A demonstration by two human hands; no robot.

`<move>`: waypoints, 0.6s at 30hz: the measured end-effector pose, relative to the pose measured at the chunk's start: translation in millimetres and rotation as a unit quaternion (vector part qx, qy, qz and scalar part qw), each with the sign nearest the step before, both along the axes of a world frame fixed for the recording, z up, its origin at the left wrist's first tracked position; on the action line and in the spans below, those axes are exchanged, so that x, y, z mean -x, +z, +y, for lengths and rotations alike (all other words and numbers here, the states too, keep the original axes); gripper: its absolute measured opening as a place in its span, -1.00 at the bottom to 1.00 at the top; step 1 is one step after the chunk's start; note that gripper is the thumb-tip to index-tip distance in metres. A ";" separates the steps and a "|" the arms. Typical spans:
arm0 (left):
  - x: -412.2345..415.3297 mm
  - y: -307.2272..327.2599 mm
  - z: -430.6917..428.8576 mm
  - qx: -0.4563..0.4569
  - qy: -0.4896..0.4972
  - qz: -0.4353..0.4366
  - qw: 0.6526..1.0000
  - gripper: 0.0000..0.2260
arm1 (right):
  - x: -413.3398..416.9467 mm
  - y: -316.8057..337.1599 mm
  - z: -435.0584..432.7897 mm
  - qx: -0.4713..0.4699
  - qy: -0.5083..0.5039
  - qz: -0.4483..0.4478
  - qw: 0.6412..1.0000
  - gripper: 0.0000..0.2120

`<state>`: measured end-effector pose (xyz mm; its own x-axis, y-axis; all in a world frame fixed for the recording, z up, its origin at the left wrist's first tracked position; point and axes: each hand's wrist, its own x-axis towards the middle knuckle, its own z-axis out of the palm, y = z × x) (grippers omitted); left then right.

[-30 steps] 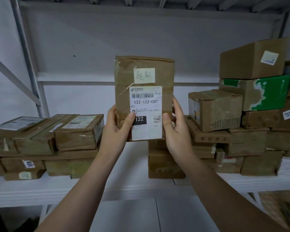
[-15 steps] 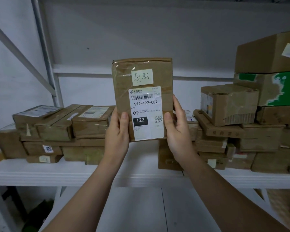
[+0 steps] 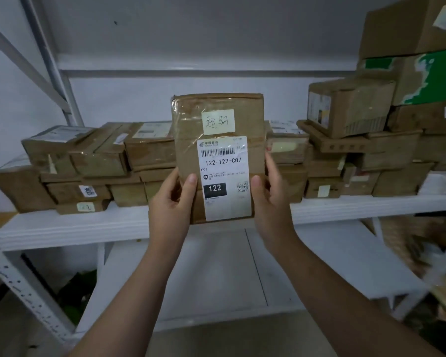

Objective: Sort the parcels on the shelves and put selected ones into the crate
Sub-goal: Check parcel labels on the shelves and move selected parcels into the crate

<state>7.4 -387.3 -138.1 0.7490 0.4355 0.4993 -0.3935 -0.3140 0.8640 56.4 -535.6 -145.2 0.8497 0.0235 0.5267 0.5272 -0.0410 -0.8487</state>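
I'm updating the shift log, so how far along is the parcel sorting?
Done: nothing confirmable; no crate is in view. In hand: the left hand and right hand hold one parcel upright before the shelf, its label reading 122-122-C07 facing the camera. Left: stacked parcels on the shelf at left and right to check, and this one to place.

White shelf (image 3: 88,228) with stacked brown cardboard parcels (image 3: 93,163) on it.

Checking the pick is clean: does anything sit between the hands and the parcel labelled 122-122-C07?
Nothing visible does. The left hand and the right hand both grip the parcel directly by its lower sides.
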 end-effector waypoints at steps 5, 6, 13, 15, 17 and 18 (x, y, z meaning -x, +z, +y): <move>26.7 -36.7 -2.1 -0.031 -0.031 0.069 0.997 -0.90 | 44.0 -40.2 -5.7 -0.002 -0.042 0.058 0.997 -0.54; 31.9 -44.1 -5.8 -0.031 -0.038 0.080 0.996 -0.90 | 53.7 -47.9 -9.6 -0.009 -0.050 0.071 0.996 -0.58; 68.2 -99.3 -49.5 -0.034 -0.113 0.156 0.981 -0.88 | 115.8 -101.1 -63.5 -0.010 -0.117 0.144 0.983 -0.66; 77.7 -117.8 -69.3 -0.042 -0.129 0.183 0.974 -0.89 | 133.0 -115.5 -84.1 -0.007 -0.128 0.166 0.978 -0.68; 87.4 -131.7 -96.2 -0.044 -0.156 0.207 0.965 -0.86 | 150.4 -127.6 -108.2 -0.009 -0.153 0.189 0.970 -0.70; 92.1 -136.7 -112.5 -0.048 -0.171 0.216 0.960 -0.87 | 159.2 -132.3 -123.4 -0.017 -0.167 0.197 0.966 -0.70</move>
